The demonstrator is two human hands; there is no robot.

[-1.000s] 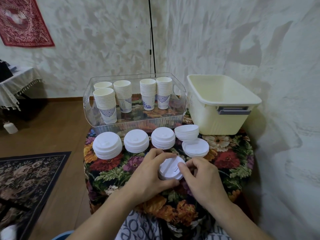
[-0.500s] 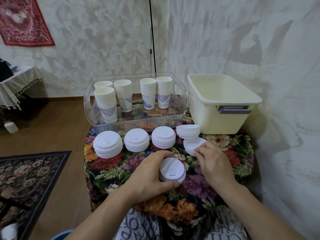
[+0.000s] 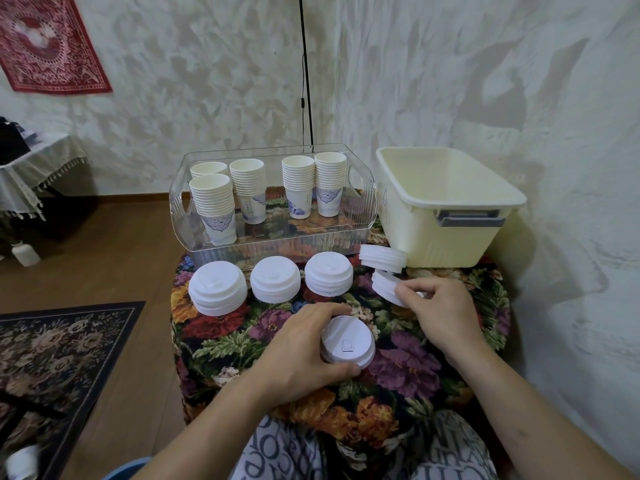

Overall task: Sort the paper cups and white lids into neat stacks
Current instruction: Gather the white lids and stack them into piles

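My left hand [image 3: 304,355] is curled round a short stack of white lids [image 3: 347,344], thumb under, fingers over the far edge, low over the floral cloth on the surface [image 3: 221,341]. My right hand [image 3: 438,308] pinches the near edge of a small tilted lid pile [image 3: 384,284] toward the surface's right side; how many lids are in that pile I can't tell, fingers cover pt of it. Just behind it another lid pile [image 3: 382,258] leans against the cream tub [image 3: 446,209].

3 tidy lid stacks sit in a row in front of the clear tray [image 3: 363,206]: left stack [image 3: 217,287], middle stack [image 3: 275,278], right stack [image 3: 329,273]. Inside the tray stand the paper cup stacks [image 3: 247,190], upright, w/ blue print on the bottom cups, 5 by my count.

Room: rough plastered walls meet in a corner behind the surface, w/ a black cord [image 3: 306,71] running down it. Red patterned hanging [image 3: 52,43] upper left. Wood floor [image 3: 114,258], dark floral rug [image 3: 59,358] at left, a side table w/ fringed white cloth [image 3: 38,168] at far left, and a small white bottle [image 3: 26,253] on the floor near it.
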